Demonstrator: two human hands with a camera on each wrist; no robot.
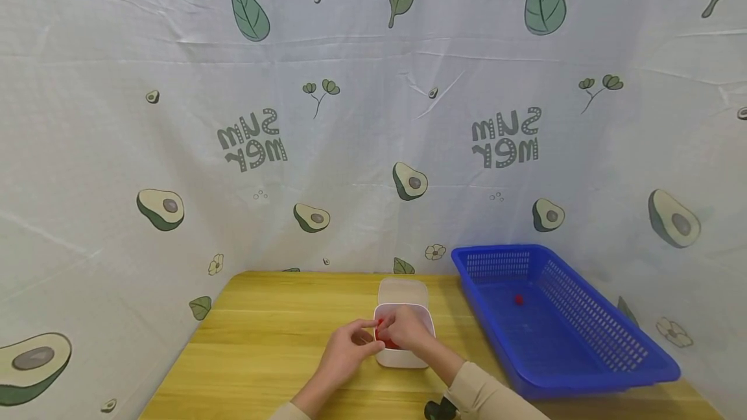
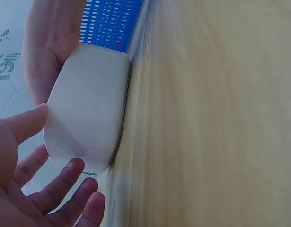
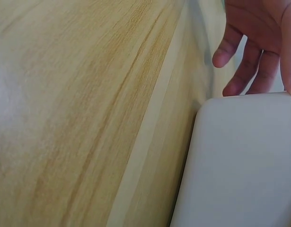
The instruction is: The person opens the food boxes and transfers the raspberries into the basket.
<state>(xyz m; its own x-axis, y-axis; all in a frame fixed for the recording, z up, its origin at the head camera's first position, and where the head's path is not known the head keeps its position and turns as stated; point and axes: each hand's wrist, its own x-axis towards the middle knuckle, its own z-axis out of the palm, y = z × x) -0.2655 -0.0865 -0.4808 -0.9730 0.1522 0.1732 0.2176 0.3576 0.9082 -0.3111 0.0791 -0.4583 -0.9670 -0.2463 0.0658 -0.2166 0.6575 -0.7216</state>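
Note:
A small white plastic box [image 1: 403, 360] stands on the table with its lid [image 1: 403, 291] flipped back. Red pieces [image 1: 390, 344] lie inside it, partly covered by the hands. My right hand [image 1: 410, 329] reaches down into the box, fingers bent among the red pieces; its fingertips are hidden, so I cannot tell whether it pinches one. At the box's left side is my left hand [image 1: 345, 349], thumb and forefinger touching the rim. The left wrist view shows its fingers [image 2: 57, 189] spread loosely beside the white wall.
To the right stands a large blue plastic basket [image 1: 490, 336] with slotted walls. One small red piece [image 1: 519, 300] lies on its floor. A black object [image 1: 439, 409] is beside the right sleeve at the near edge. Behind the wooden table [image 1: 262, 336] hangs a printed curtain [image 1: 362, 148].

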